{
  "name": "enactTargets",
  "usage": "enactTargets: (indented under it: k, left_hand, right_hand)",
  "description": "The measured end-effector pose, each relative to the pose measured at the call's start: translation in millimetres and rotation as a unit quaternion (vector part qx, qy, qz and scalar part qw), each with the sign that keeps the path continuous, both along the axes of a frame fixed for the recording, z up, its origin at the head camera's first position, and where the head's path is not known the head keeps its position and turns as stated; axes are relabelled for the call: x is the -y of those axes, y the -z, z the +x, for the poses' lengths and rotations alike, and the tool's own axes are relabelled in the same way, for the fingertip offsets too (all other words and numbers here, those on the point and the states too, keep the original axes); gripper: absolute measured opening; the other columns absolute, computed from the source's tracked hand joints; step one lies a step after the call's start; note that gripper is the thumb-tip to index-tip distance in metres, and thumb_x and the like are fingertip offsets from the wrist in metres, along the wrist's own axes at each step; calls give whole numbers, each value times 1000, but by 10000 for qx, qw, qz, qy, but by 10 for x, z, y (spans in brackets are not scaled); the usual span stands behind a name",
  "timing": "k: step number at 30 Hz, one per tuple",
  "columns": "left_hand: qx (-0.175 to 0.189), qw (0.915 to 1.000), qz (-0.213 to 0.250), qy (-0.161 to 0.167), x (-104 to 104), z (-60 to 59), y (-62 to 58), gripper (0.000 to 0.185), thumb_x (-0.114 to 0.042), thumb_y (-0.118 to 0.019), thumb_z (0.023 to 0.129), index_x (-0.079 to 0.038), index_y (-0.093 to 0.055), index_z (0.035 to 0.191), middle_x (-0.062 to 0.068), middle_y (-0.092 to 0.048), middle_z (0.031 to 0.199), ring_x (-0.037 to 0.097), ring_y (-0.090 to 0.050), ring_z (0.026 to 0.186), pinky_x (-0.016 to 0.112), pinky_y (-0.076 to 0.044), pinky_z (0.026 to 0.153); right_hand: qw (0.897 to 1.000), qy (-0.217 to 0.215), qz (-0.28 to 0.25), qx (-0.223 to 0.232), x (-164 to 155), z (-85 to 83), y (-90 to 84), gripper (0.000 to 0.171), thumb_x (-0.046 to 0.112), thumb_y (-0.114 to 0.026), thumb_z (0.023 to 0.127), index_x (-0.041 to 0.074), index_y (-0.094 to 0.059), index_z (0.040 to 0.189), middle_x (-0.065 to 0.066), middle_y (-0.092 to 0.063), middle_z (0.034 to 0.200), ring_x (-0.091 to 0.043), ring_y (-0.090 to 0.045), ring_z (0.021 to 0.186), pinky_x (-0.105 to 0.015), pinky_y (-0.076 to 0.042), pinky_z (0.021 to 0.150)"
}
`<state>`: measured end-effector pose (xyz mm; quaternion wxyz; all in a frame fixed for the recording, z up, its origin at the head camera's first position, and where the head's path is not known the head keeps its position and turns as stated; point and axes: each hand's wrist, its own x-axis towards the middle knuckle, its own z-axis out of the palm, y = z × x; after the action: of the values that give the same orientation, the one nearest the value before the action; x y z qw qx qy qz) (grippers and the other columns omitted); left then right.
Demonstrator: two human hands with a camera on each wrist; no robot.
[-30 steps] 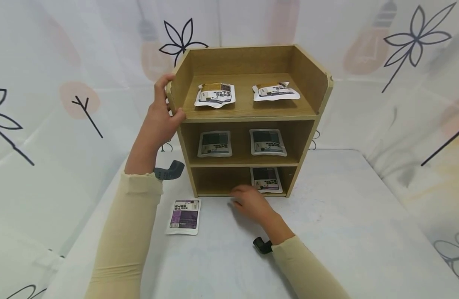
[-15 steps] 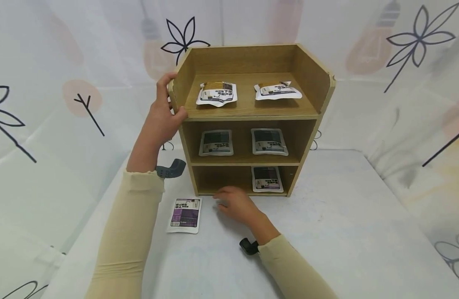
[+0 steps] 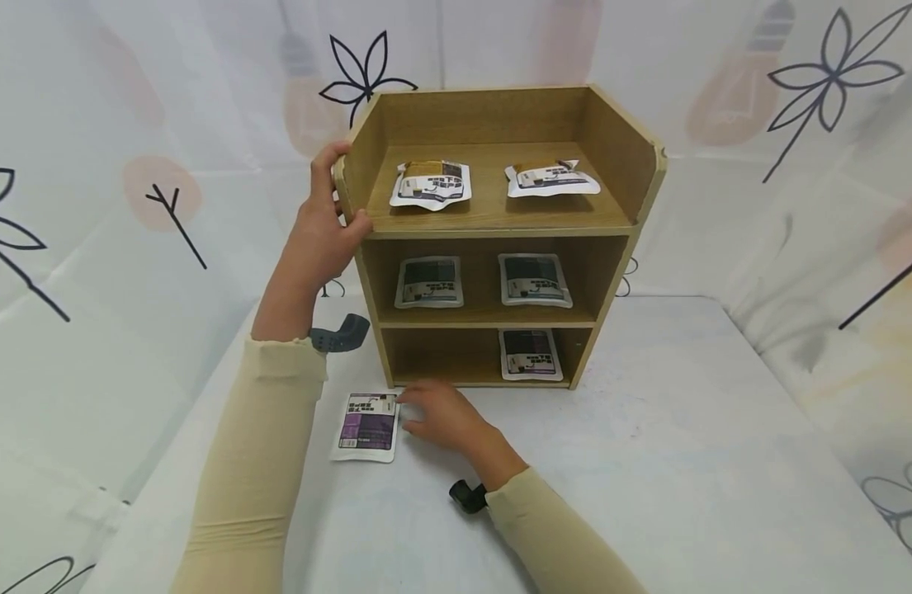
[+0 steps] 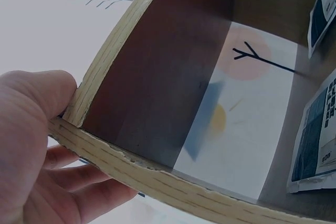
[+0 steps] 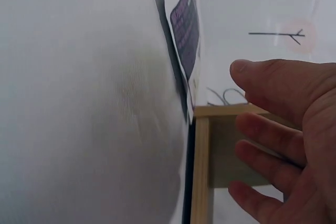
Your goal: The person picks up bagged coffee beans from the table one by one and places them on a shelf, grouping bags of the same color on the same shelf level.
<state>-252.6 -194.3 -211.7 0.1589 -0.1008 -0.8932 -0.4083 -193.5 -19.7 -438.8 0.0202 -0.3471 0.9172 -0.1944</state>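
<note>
A three-tier wooden shelf point(image 3: 611, 148) stands on the white table point(image 3: 686, 429). My left hand point(image 3: 329, 223) grips its left wall at the top front corner, thumb inside point(image 4: 31, 98). My right hand point(image 3: 433, 412) hovers low over the table with fingers loosely spread, just right of a purple-and-white packet point(image 3: 366, 425) lying flat in front of the shelf. The right wrist view shows that packet point(image 5: 184, 35) close to my fingertips point(image 5: 247, 72), apart from them. Each of the top and middle shelves holds two packets point(image 3: 429, 183); the bottom one holds one point(image 3: 530, 355) at the right.
The left half of the bottom shelf point(image 3: 433, 359) holds nothing. A patterned white curtain point(image 3: 129, 165) hangs behind and around the table. Bare tabletop stretches to the right of the shelf and toward me.
My right hand has slid left along the table from in front of the bottom shelf's packet to beside the loose packet. The left hand kept its grip on the shelf.
</note>
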Motion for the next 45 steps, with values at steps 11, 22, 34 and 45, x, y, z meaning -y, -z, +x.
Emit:
enactTargets:
  k: [11, 22, 34, 45]
  left_hand:
    - [18, 10000, 8, -22, -1, -2, 1, 72, -18, -46, 94, -61, -6, 136, 8, -33, 147, 33, -46, 134, 54, -49, 95]
    - [48, 10000, 9, -42, -22, 7, -4, 72, -18, -46, 94, -61, -6, 136, 8, -34, 146, 32, -47, 132, 53, -50, 94]
    - [-4, 10000, 30, 28, -14, 20, 1, 72, -17, -45, 94, -59, -7, 137, 9, -35, 145, 32, -49, 130, 53, -50, 94]
    - [-29, 10000, 28, 48, -11, 28, 4, 71, -17, -44, 93, -58, -7, 138, 10, -37, 144, 31, -51, 128, 52, -51, 93]
  right_hand:
    - [9968, -70, 543, 576, 257, 86, 45, 51, 38, -71, 86, 23, -59, 133, 2, -53, 141, -18, -46, 134, -37, -39, 110]
    - [9955, -331, 556, 691, 407, 144, 129, 60, 42, -73, 83, 25, -54, 138, 1, -48, 145, -18, -46, 133, -34, -40, 110]
    - [9930, -318, 901, 694, 479, 199, 130, 58, 35, -73, 83, 30, -52, 137, 0, -44, 145, -15, -49, 123, -32, -45, 104]
    - [9921, -206, 1102, 568, 369, 233, 78, 55, 14, -65, 83, 27, -51, 135, 0, -49, 134, -13, -53, 106, -28, -49, 95]
